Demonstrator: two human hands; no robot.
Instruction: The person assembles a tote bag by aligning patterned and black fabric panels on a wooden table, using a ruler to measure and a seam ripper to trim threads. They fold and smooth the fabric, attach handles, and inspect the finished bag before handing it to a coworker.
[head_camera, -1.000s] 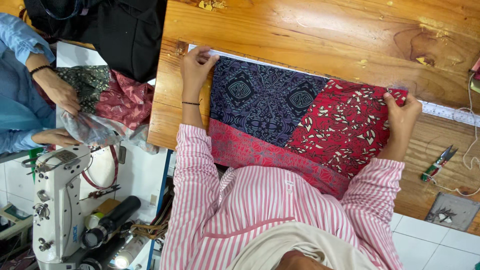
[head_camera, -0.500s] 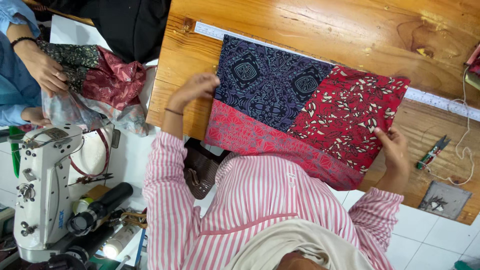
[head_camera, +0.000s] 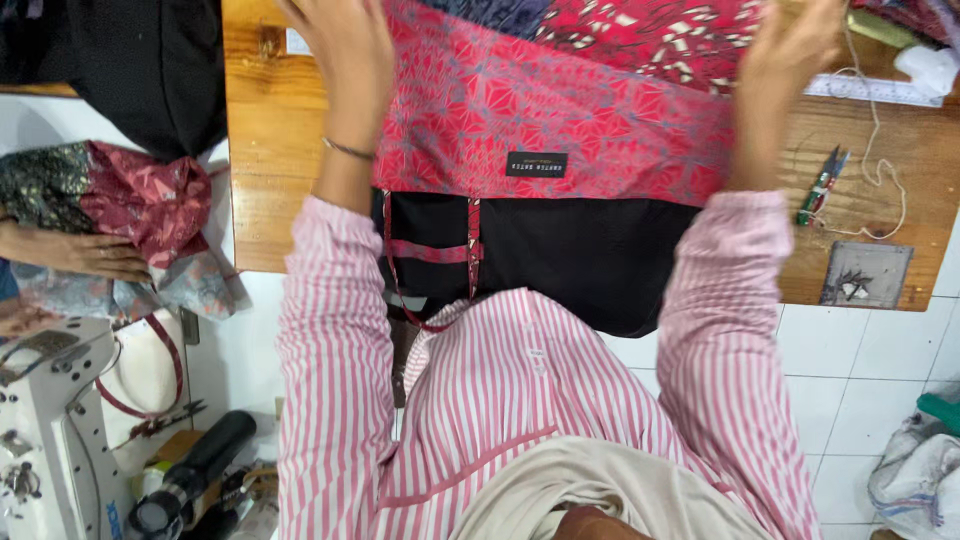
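Both hands grip the patchwork bag (head_camera: 560, 120): the left hand (head_camera: 335, 50) clenches its left edge, the right hand (head_camera: 790, 50) its right, fingers curled tight. It lies on the wooden counter (head_camera: 262, 150), snips (head_camera: 822, 184) and ruler (head_camera: 870, 90) beside it. Since earlier, the bag has come closer, exposing its black lining.

A small black rectangular label (head_camera: 536, 164) sits sewn flat on the red patterned cloth in front of me, just above its black part, between my two arms. Its pale lettering is tiny. I see no packages, signs or screens.
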